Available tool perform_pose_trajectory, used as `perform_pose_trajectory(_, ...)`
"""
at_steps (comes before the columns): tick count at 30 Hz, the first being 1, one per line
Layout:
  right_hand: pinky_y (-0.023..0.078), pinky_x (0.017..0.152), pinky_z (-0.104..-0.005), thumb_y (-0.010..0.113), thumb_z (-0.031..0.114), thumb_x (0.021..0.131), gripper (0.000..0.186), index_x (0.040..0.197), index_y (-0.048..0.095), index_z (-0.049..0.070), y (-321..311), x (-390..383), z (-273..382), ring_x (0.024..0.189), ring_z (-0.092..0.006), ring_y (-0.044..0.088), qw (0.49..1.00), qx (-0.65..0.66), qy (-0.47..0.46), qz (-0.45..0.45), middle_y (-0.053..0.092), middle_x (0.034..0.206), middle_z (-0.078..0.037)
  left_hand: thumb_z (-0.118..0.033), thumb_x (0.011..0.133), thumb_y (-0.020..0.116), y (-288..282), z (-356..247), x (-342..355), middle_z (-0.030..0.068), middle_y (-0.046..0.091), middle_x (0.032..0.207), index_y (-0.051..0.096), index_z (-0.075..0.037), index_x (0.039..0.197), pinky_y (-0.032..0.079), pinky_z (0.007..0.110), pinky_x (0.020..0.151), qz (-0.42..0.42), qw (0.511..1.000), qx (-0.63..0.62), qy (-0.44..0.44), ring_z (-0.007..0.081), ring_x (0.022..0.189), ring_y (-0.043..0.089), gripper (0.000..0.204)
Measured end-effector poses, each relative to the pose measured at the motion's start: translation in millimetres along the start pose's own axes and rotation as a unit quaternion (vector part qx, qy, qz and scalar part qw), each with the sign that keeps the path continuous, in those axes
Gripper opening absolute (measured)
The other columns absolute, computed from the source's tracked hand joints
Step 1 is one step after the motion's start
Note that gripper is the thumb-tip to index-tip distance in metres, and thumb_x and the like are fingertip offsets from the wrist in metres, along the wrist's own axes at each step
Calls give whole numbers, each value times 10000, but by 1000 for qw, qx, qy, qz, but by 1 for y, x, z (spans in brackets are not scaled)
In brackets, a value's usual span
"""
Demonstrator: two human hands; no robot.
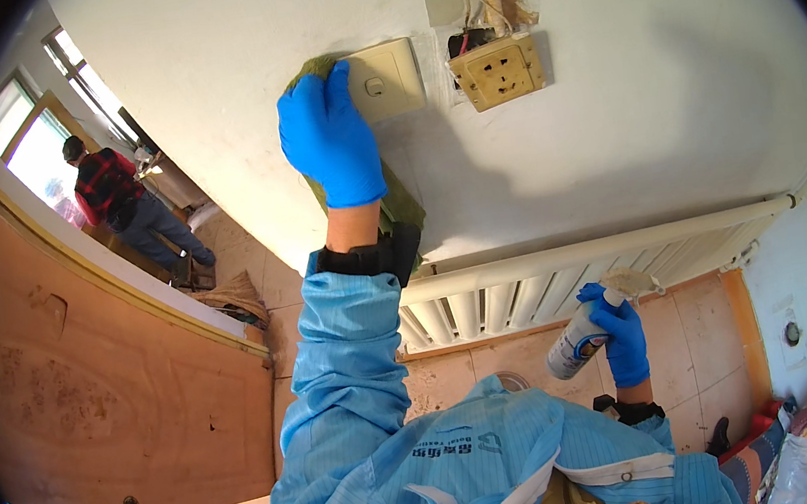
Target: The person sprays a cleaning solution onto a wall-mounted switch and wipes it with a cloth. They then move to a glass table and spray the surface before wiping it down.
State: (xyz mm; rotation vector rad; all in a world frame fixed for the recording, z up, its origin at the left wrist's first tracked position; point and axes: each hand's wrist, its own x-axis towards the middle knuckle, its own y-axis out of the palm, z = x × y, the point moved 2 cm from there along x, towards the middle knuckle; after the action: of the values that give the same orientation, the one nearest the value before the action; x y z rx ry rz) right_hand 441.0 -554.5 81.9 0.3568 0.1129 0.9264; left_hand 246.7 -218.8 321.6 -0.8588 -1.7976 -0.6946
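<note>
My left hand (335,144), in a blue glove, is raised to the wall and closed on a green cloth (401,202). The cloth is pressed at the left edge of a yellowed wall switch (394,77) and hangs down behind my wrist. Lower on the right, in front of the radiator, my gloved right hand (626,340) grips a spray bottle (575,348) by its upper part. The bottle has a pale trigger head and is tilted, its base toward the lower left.
A beige socket (503,74) hangs loose from the wall with wires exposed. Below runs a white radiator (501,305). A stained wooden door (104,359) stands at left. Beyond it, a person (130,200) in a checked top faces away. Bundled bags (801,455) lie lower right.
</note>
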Motion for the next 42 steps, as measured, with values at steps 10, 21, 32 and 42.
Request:
perform_pose_trajectory(10,421,1037,-370,585,39,786,397,1177,647,21,5,11,-12,1133,-245,578,999,0,10,31,650,1173,-96,-101,778,674,-3,-19,19,122,621,668,679,-118,760,463,447,535,108,968,142,177,333,622,621,26)
perform_pose_trajectory(21,426,1036,-370,583,60,793,395,1181,651,40,7,10,-14,1133,-239,577,999,-22,24,18,647,1181,-96,-61,751,651,17,-48,-3,88,600,739,677,-113,825,442,408,579,195,924,173,278,294,704,614,94)
perform_pose_trajectory(32,415,1042,-373,578,56,785,406,1183,649,21,7,-2,-4,1152,-248,572,1000,-4,11,-5,647,1184,-98,-151,792,701,0,-38,-37,92,649,717,723,-135,822,466,410,553,235,933,121,244,299,645,630,41)
perform_pose_trajectory(42,402,1056,-378,578,81,765,436,1189,617,-12,5,-14,4,1148,-265,568,1000,-26,8,-6,643,1167,-121,-238,829,729,-17,-4,-40,148,586,667,584,-61,658,438,438,572,173,967,115,150,341,625,569,286)
